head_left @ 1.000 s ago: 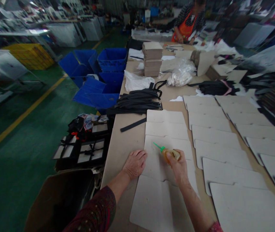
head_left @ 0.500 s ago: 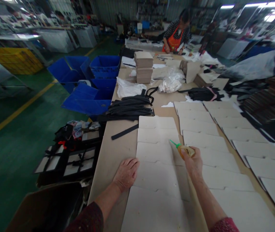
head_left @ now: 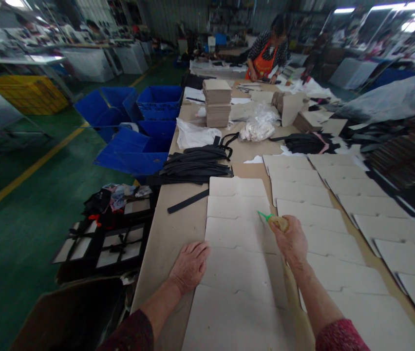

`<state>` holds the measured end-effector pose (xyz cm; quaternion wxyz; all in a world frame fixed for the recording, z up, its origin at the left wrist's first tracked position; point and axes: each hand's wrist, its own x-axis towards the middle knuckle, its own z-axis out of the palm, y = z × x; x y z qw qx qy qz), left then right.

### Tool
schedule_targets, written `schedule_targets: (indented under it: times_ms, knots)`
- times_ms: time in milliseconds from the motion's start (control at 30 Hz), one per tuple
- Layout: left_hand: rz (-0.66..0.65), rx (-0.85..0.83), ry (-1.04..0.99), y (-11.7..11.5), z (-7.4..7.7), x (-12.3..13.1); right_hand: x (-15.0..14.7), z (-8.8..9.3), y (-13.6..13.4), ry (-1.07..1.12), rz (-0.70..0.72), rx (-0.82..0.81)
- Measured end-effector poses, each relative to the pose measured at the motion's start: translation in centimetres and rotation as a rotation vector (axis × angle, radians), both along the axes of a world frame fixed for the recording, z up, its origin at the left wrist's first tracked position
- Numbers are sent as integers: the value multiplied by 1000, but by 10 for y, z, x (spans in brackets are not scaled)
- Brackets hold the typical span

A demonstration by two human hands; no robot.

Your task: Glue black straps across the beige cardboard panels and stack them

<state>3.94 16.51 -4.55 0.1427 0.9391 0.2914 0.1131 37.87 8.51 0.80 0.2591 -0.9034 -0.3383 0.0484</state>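
My right hand (head_left: 292, 240) is wrapped round a small yellowish glue bottle (head_left: 278, 223) with a green nozzle. The nozzle points left, over the right part of a row of overlapping pale cardboard sheets (head_left: 235, 265); whether its tip touches them I cannot tell. Small spots dot some of these sheets. On the left side of the same row, my left hand (head_left: 190, 265) lies flat on the table, its fingertips at the sheets' edge. A black strip (head_left: 188, 201) lies beyond the left hand, one end against the row.
More overlapping sheets (head_left: 333, 243) lie to the right. Behind the row are black strips (head_left: 195, 163), plastic bags (head_left: 258, 127) and a cardboard stack (head_left: 217, 103). Blue bins (head_left: 130, 151) stand left of the table. A person in an orange apron (head_left: 266, 61) works at the far end.
My right hand has turned slightly, bringing the glue bottle more level, and the nozzle tip has shifted a little to the right. My left hand stays in place.
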Motion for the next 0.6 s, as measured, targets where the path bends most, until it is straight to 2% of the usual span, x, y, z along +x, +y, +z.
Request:
schedule_targets:
  times_ms: [200,400,600]
  knots:
    - [7,2,14,0,0,1,14,8,-9,11,38,-16]
    - [5,15,5,-1,2,0,15,3,-9,159,91,36]
    - [-5,3,-24,0,-1,-1,8,-3,5,147,14,36]
